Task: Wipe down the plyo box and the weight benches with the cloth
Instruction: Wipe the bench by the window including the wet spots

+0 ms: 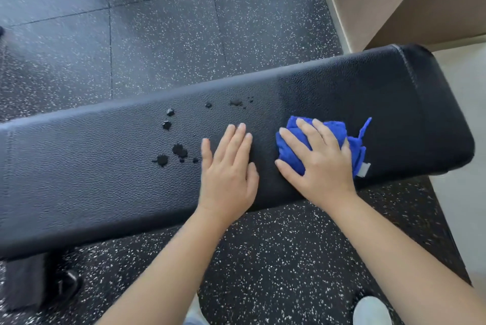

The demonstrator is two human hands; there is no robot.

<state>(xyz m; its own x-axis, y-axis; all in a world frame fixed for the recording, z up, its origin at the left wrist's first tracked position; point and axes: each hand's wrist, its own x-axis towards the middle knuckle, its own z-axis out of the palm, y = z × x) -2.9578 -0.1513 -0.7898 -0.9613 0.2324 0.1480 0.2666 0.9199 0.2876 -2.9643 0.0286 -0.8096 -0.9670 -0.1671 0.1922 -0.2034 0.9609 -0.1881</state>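
Cloth (pixel 339 140) bunched under the right hand (pixel 319 161) on the black weight bench (pixel 92 166).
Right fingers press it flat onto the padding; left hand (pixel 228 169) lies flat just beside, fingers straight, with dark droplets (pixel 178 151) left of it.

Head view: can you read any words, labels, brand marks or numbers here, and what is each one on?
No text can be read in this view.
White tag on the blue cloth: too small and blurred to read, if it bears print at all.
Weight bench: no logo or number shows on its black pad.
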